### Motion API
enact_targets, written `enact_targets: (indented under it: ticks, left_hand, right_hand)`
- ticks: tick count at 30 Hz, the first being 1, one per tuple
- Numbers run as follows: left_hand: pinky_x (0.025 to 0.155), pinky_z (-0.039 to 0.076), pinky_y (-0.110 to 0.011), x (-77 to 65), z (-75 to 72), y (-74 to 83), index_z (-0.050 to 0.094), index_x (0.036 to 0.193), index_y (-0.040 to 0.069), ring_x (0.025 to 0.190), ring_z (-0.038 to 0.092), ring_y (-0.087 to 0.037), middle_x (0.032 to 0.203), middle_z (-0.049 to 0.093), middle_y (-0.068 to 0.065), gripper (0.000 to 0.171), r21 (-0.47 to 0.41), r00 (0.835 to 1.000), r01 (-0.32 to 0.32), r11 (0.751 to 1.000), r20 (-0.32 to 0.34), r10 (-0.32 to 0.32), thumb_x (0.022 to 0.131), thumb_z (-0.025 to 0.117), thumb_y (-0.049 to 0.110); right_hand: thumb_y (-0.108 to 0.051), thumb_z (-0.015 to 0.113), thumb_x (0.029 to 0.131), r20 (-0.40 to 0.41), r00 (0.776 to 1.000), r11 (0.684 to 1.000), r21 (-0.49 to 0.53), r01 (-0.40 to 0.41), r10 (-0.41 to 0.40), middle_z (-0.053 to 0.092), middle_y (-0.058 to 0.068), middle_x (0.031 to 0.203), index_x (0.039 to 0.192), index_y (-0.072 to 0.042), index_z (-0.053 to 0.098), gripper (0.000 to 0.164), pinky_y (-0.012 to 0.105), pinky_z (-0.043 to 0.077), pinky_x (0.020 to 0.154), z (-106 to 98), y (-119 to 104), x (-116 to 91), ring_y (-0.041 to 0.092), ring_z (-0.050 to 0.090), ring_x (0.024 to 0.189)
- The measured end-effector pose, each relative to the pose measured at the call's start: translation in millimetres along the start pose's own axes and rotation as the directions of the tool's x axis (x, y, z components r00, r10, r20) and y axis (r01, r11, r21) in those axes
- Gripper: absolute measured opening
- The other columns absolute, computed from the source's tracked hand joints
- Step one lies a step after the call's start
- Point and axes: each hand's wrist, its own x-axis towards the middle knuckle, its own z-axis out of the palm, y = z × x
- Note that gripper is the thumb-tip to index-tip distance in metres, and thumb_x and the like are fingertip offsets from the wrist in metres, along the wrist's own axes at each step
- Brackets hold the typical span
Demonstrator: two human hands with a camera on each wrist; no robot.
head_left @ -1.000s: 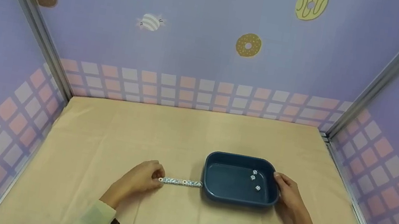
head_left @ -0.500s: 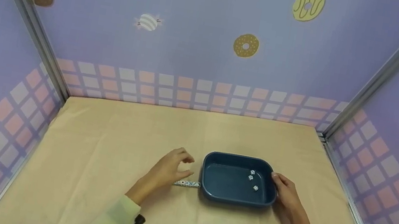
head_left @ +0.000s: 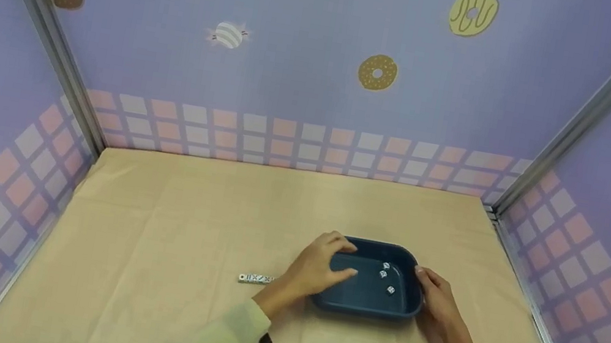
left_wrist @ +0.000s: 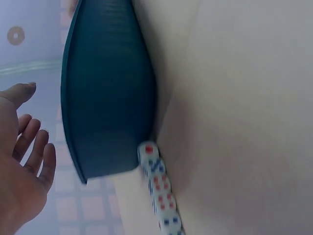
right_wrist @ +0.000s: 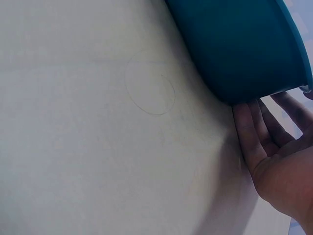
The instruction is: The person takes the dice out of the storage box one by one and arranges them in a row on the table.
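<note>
A deep, dark blue rectangular dish (head_left: 362, 313) stands on the cloth, with three white dice (head_left: 390, 290) lying toward its right side. My right hand (head_left: 442, 300) grips its right end, thumb over the rim and fingers (right_wrist: 249, 134) against the outer wall below. Over the left rim reaches my left hand (head_left: 314, 267), thumb and fingers spread apart with nothing between them. A straight row of white dice (head_left: 255, 279) lies on the cloth left of the dish, partly covered by my left wrist. In the left wrist view, the row's end die (left_wrist: 148, 151) sits right at the dish's base.
A beige cloth (head_left: 179, 219) with faint creases covers the tabletop. Purple walls (head_left: 295, 83) printed with sweets and pink-and-white checks enclose the back and both sides. Metal posts (head_left: 575, 117) stand at the back corners.
My left hand has let go of the left end of the dice row, moved right past it and come over the dish, fingers spreading. The right hand and dish have stayed in place.
</note>
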Motion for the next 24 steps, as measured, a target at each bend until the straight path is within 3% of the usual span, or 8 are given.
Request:
enact_targets:
  ticks: [8, 14, 18, 24]
  left_hand:
    - [0.106, 0.049, -0.029, 11.3, 36.5, 22.4, 0.069, 0.136, 0.014, 0.124, 0.056, -0.014, 0.132, 0.061, 0.004, 0.053, 0.031, 0.993, 0.010, 0.999, 0.113, -0.013, 0.091, 0.087, 0.035]
    - [0.109, 0.046, -0.026, 23.3, 61.6, 33.3, 0.058, 0.151, 0.018, 0.132, 0.052, -0.012, 0.144, 0.054, 0.005, 0.069, 0.070, 0.971, 0.032, 0.997, 0.233, -0.047, 0.091, 0.085, 0.039]
    - [0.110, 0.046, -0.026, 29.9, 74.3, 35.5, 0.057, 0.151, 0.016, 0.134, 0.052, -0.012, 0.145, 0.054, 0.005, 0.065, 0.045, 0.956, 0.069, 0.997, 0.283, -0.079, 0.094, 0.083, 0.036]
    - [0.103, 0.049, -0.022, 36.7, 90.4, 33.3, 0.063, 0.141, 0.011, 0.123, 0.060, -0.013, 0.133, 0.061, 0.004, 0.048, -0.040, 0.946, 0.146, 0.988, 0.299, -0.128, 0.098, 0.079, 0.027]
  right_hand:
    - [-0.041, 0.051, 0.113, -0.001, 1.000, 1.000, 0.000, 0.007, -0.007, 0.045, 0.025, 0.160, 0.150, 0.005, 0.051, 0.059, 0.053, 0.022, 0.128, -0.4, 0.8, 0.9, 0.038, 0.036, 0.153]
    - [-0.052, 0.051, 0.110, -0.011, 1.000, 0.998, -0.056, 0.011, -0.012, 0.045, 0.024, 0.160, 0.152, 0.003, 0.051, 0.068, 0.054, 0.026, 0.126, -2.8, 0.4, 0.6, 0.039, 0.037, 0.153]
    - [-0.053, 0.051, 0.110, -0.001, 1.000, 0.999, -0.050, 0.022, -0.022, 0.046, 0.024, 0.160, 0.152, 0.002, 0.051, 0.070, 0.052, 0.027, 0.126, -2.4, 0.2, -0.4, 0.038, 0.037, 0.153]
    - [-0.050, 0.052, 0.110, 0.005, 0.999, 0.998, -0.053, 0.039, -0.039, 0.047, 0.025, 0.159, 0.152, 0.003, 0.051, 0.067, 0.052, 0.031, 0.124, -2.2, -0.1, -1.6, 0.039, 0.039, 0.151]
